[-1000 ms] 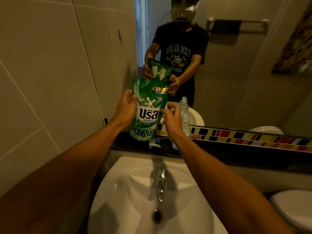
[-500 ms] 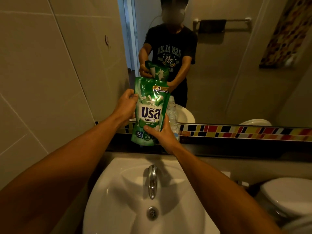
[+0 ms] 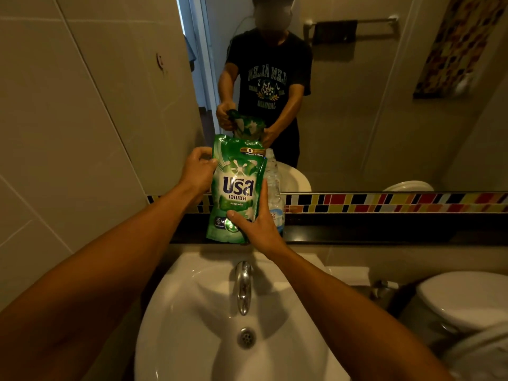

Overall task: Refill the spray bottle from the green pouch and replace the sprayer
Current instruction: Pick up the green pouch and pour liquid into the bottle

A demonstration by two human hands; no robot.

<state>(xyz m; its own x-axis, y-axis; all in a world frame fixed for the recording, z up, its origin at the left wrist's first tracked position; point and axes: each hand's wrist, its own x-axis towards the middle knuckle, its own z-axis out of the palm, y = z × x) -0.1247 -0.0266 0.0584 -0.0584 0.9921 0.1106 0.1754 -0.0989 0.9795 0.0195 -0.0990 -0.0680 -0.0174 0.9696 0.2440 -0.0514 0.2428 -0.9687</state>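
1. Setting: white sink below, chrome tap at its back rim, dark ledge under the mirror. Toilet lid at lower right. Light is dim.

2. Green pouch: held upright, label facing the camera, its base at or just above the ledge; cannot tell whether it touches. The top edge appears sealed; no opening visible from this side.

3. Spray bottle: clear plastic, standing on the ledge just behind and to the right of the pouch, partly hidden by it. The neck looks bare; the sprayer is not visible in this view.

4. Left hand: closed on the pouch's upper left edge, fingers curled over the corner.

5. Right hand: wrapped round the pouch's lower right, thumb across the front, fingers behind.

6. Judgement, step in hand: readying the pouch for opening. Pouring not yet begun.

7. Advice:
   - Keep the pouch upright while opening; squeeze lightly with the lower hand, since a soft, full pouch spurts when pressed.
   - Open only a small corner, for a narrow stream to suit the narrow neck.
   - Work over the sink so spills drain.
   - Steady the bottle before tipping; it looks light and easily toppled.
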